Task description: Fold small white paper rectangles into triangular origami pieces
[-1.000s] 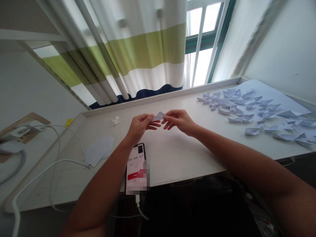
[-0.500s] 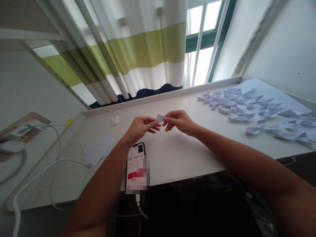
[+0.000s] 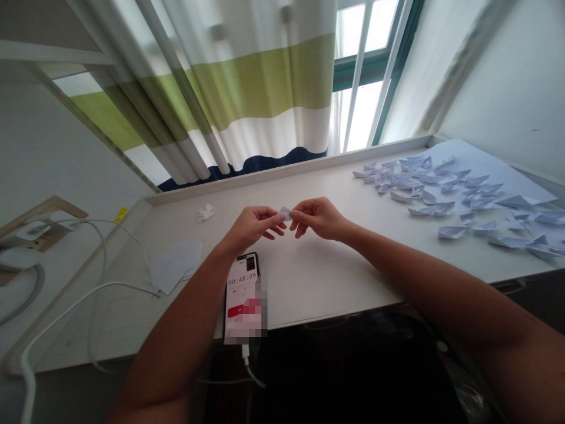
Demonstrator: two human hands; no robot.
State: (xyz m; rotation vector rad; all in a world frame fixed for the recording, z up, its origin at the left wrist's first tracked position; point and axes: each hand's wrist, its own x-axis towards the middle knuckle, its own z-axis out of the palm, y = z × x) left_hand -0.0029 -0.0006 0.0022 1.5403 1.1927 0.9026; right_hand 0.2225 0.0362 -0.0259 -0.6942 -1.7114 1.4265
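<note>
A small folded piece of white paper (image 3: 285,213) is held between both hands over the middle of the table. My left hand (image 3: 258,225) pinches its left side with thumb and forefinger. On the right side, my right hand (image 3: 315,218) grips it the same way, its other fingers curled beneath. The fingers cover much of the paper, so its exact folds cannot be made out. Below my left wrist lies a phone (image 3: 242,294) with a running timer on its screen.
Several folded paper boats (image 3: 430,209) crowd the right of the white table (image 3: 318,282), near a large white sheet (image 3: 494,168). Loose paper sheets (image 3: 176,265) lie at left under a white cable (image 3: 119,285). A crumpled tissue (image 3: 205,213) sits toward the back.
Both hands have closed in slightly on the folded paper, and less of it shows between the fingers. The view has shifted a little.
</note>
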